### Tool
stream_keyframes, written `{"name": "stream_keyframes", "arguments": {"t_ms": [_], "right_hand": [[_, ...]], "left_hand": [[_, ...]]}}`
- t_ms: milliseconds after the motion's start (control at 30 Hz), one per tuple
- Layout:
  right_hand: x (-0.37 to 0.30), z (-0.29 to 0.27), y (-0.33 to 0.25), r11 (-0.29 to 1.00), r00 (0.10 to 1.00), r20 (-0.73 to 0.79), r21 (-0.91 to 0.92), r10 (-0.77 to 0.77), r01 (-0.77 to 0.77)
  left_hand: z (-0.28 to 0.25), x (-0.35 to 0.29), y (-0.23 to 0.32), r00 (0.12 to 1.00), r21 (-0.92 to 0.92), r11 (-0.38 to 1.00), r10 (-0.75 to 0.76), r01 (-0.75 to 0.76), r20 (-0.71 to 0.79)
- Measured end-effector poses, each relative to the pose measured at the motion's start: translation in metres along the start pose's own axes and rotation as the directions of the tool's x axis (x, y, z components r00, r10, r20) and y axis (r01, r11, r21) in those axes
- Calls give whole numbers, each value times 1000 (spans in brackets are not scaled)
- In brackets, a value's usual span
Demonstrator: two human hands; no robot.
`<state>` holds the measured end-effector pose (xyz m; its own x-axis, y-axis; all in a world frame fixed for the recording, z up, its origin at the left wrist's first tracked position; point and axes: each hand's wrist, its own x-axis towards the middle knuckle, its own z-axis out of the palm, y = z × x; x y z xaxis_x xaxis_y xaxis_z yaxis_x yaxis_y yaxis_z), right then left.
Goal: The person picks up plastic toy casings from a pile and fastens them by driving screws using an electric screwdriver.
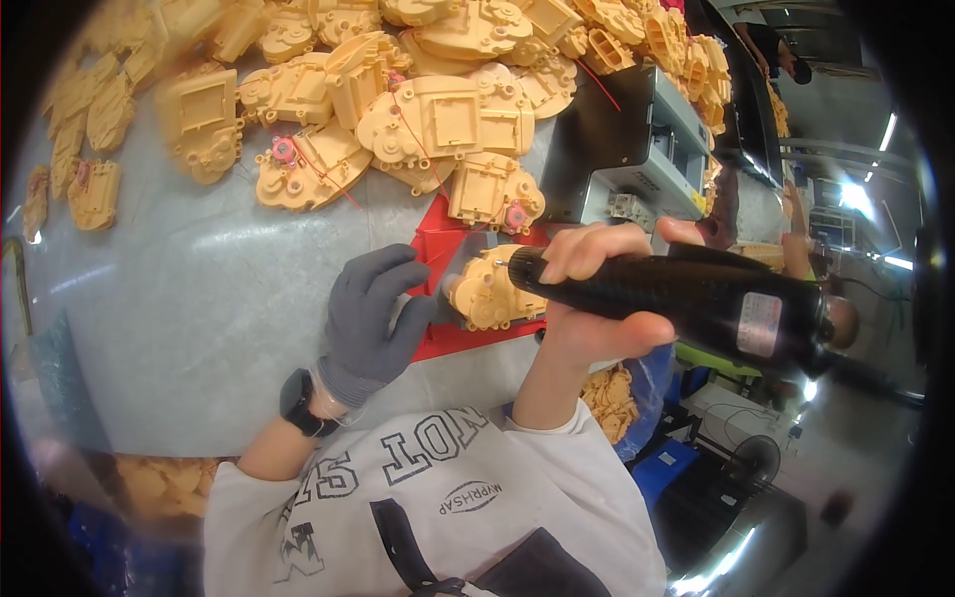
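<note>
My right hand (597,298), bare, is wrapped round a black electric screwdriver (686,298) held sideways, its cord running off to the right. The driver's tip points left and lies over a yellow plastic housing (485,295) with round bosses. This housing sits in a red fixture (438,244) at the table's near edge. My left hand (373,313), in a grey glove, is beside the fixture's left side with fingers bent and thumb apart, and nothing shows in it. Whether its fingertips touch the fixture I cannot tell.
Many yellow housings (418,124) are heaped across the far side of the grey table (239,328), some with pink round parts and red wires. A grey-and-black machine (647,159) stands right of the fixture. Bags of yellow parts (609,403) lie below the edge. Other people are at right.
</note>
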<state>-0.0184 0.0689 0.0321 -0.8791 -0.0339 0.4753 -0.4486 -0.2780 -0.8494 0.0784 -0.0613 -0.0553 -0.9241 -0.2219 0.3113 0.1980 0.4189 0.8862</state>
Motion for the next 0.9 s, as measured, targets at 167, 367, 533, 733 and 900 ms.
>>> {"name": "stream_keyframes", "arguments": {"t_ms": [167, 367, 533, 733, 900], "right_hand": [[1, 3, -2, 999, 999, -15, 1, 48, -48], [-1, 4, 0, 978, 993, 111, -210, 29, -5], [1, 2, 6, 984, 993, 105, -174, 58, -39], [3, -3, 8, 999, 996, 93, -37, 15, -12], [3, -20, 12, 993, 1000, -13, 121, 13, -11]], "left_hand": [[1, -1, -1, 1000, 6, 1000, 7, -7, -8], [-1, -3, 0, 1000, -6, 1000, -27, 27, -6], [-4, -2, -2, 999, -19, 999, -45, 45, -14], [-4, 6, -2, 997, 55, 996, 64, -65, 35], [-4, 13, 23, 994, -46, 999, 23, -18, 105]]}}
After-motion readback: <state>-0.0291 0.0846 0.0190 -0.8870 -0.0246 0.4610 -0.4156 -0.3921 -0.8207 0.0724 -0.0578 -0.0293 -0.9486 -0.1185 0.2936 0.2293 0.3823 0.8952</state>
